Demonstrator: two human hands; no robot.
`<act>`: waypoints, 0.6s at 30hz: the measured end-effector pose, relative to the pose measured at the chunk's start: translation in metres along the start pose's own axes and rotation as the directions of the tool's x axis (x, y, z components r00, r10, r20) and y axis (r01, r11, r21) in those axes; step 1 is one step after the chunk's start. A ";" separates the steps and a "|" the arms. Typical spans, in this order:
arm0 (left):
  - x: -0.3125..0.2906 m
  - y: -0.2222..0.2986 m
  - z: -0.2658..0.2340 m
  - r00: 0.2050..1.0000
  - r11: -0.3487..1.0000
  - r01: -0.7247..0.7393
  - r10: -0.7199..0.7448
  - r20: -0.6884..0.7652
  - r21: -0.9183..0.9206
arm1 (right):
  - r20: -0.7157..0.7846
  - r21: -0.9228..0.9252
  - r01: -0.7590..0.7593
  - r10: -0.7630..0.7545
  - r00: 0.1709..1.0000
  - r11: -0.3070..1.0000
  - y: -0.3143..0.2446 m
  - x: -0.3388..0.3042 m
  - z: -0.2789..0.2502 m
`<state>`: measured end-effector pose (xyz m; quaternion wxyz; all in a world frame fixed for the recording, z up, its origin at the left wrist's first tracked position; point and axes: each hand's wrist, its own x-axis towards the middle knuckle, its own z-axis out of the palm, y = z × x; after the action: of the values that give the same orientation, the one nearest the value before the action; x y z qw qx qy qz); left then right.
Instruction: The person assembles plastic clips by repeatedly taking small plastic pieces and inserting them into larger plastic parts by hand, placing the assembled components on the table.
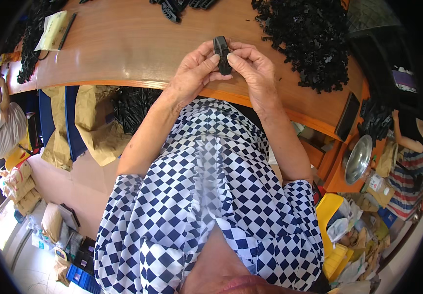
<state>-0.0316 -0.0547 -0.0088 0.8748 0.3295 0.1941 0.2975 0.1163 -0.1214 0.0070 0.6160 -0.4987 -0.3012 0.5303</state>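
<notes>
Just above the near edge of the wooden table [123, 54], both hands meet on one small, elongated black plastic piece [221, 45]. My left hand [194, 68] pinches its left side, with the thumb on top and the fingers curled behind. From the other side my right hand [254, 67] grips it, its thumb pressed close to the left one. The piece stands roughly lengthwise away from me; its exact kind cannot be made out. Fingers hide part of its lower end. To the right of my right hand lies a large heap of small black plastic parts [309, 46].
Larger black pieces [170, 11] lie at the far edge. More black parts [33, 41] and a pale packet [53, 29] are at the left. A dark phone [347, 116] rests at the right edge, above a metal bowl [359, 159]. People sit at both sides.
</notes>
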 end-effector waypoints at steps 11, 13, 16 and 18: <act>0.008 0.001 0.003 0.994 0.909 -0.105 0.093 0.048 0.403 | -0.021 0.021 -0.038 0.039 0.999 0.999 0.001 0.012 -0.005; 0.008 -0.001 0.005 0.995 0.898 -0.098 0.094 0.029 0.429 | 0.051 -0.037 -0.020 0.022 0.998 0.999 -0.005 0.012 -0.005; 0.006 0.004 0.021 0.999 0.846 -0.006 0.030 -0.036 0.533 | 0.106 -0.031 -0.117 0.119 0.987 0.993 -0.012 0.012 -0.005; 0.008 0.002 0.027 0.997 0.876 -0.019 0.053 -0.057 0.482 | 0.095 -0.035 -0.136 0.138 0.986 0.990 -0.013 0.013 -0.010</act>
<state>-0.0124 -0.0606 0.0102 0.7525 0.5297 0.2858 0.2675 0.1330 -0.1108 0.0135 0.5554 -0.5004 -0.3035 0.5908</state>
